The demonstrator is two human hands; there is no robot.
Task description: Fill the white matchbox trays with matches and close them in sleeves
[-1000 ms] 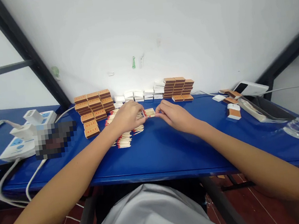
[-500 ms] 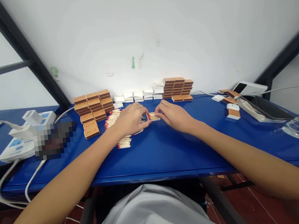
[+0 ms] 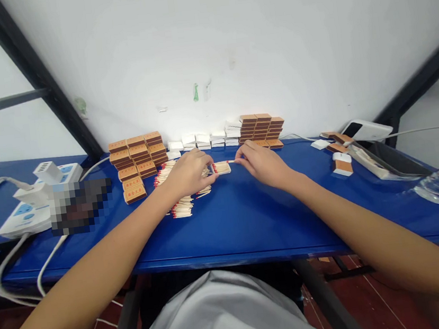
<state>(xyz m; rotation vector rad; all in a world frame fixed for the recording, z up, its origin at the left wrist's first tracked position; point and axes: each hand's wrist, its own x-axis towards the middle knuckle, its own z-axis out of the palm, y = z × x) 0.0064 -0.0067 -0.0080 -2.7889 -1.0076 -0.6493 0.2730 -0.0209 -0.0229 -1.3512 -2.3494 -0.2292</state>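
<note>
Match tray (image 3: 226, 172) in the left hand (image 3: 209, 170), one match (image 3: 232, 161) in the right (image 3: 239, 160)

The small open tray is near the middle of the worktop (image 3: 228, 233), closer to its back edge than its front, just right of the loose matches (image 3: 182, 207). The left grip pinches the tray's left end between thumb and fingers. The right grip is pressed together on the tail of what looks like a single match, its red head pointing left at the tray's far right corner.

The tray should be very light, its thin card walls stiff enough to pinch by the ends but likely to buckle under a hard squeeze. The match is probably dry, rigid and easily snapped; the plain tail is the place to hold, leaving the head untouched.

The left hand hides the tray's left end and much of the loose heap. Whether the tray rests on the worktop or is slightly raised is unclear, and the matches inside are too small to count. The right hand covers the foot of the right-hand matchbox stack (image 3: 257, 125). Toward the worktop's left edge, a dark object (image 3: 97, 193) is partly pixelated.
</note>
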